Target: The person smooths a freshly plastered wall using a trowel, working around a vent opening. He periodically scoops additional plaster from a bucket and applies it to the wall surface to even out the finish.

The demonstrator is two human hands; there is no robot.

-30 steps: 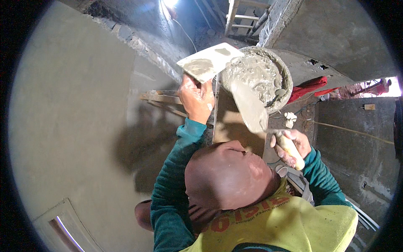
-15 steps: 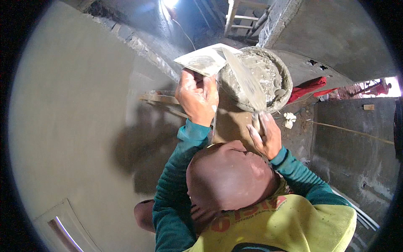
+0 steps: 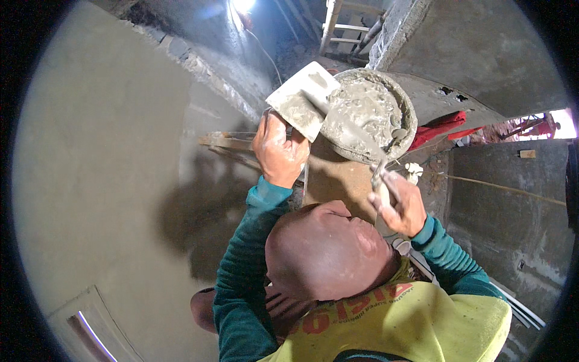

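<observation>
A flat white plastering board (image 3: 294, 108), smeared with grey mortar, is pinched at its near edge by my left hand (image 3: 280, 154). My right hand (image 3: 405, 204) is closed around the handle of a trowel (image 3: 360, 134). The mortar-coated blade reaches over the round bucket (image 3: 412, 114), its blurred tip at the board's right side; whether they touch I cannot tell. Lumpy wet mortar (image 3: 368, 99) fills much of the bucket, which stands just beyond my hands.
A smooth plastered wall (image 3: 108, 151) rises along the left. Wooden pieces (image 3: 232, 142) jut out beside it. Red cloth (image 3: 440, 130) lies right of the bucket. Beyond are a wooden ladder (image 3: 330, 27) and a bright lamp (image 3: 244, 5). Another grey wall (image 3: 506, 199) stands at right.
The board has tilted, showing more of its mortar-smeared face. My right hand has moved right and nearer to me, drawing the trowel lower across the bucket.
</observation>
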